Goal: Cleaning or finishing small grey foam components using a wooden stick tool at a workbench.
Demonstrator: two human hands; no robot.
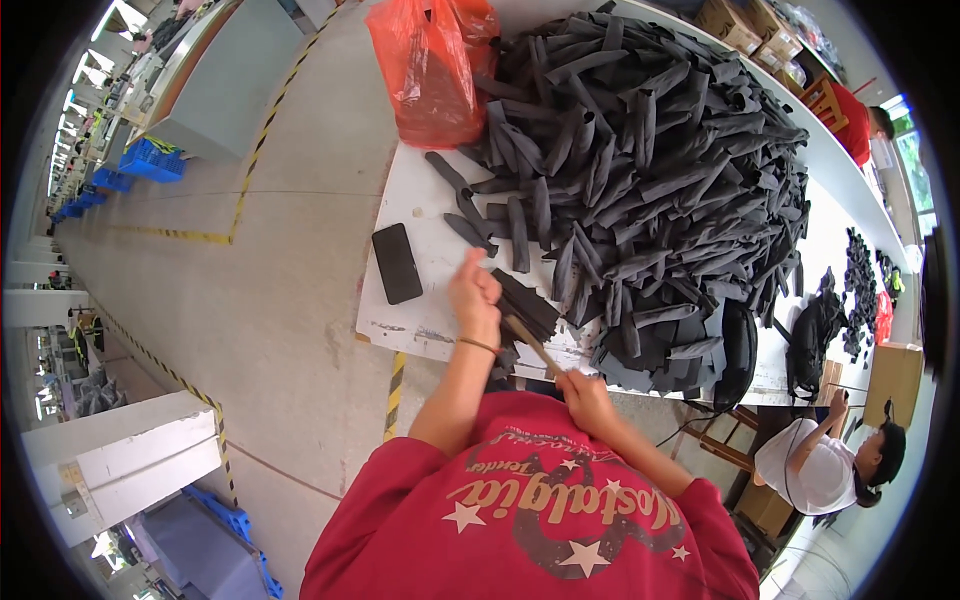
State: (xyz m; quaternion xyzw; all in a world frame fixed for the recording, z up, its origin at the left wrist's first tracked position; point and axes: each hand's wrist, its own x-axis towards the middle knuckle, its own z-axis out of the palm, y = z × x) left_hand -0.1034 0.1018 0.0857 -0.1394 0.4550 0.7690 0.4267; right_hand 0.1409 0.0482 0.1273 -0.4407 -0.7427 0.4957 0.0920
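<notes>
My right hand (pixel 588 398) is closed round one end of a light wooden stick (pixel 538 347), held near the table's front edge. The stick's far end reaches over a fanned stack of flat dark fabric strips (pixel 525 303). Left of that stack, my left hand (pixel 475 296) has its fingers curled in; whatever they may hold is hidden. A dark rolled fabric tube (pixel 466 230) lies just beyond its fingertips. Farther off, a large heap of similar dark tubes (pixel 660 150) covers much of the white table (pixel 425 325).
A black phone (pixel 398 264) lies left of my left hand. A red plastic bag (pixel 430 85) stands at the far left corner. Flat dark pieces (pixel 660 350) and a black bag (pixel 738 355) lie to the right. One person in white (pixel 815 465) sits farther right.
</notes>
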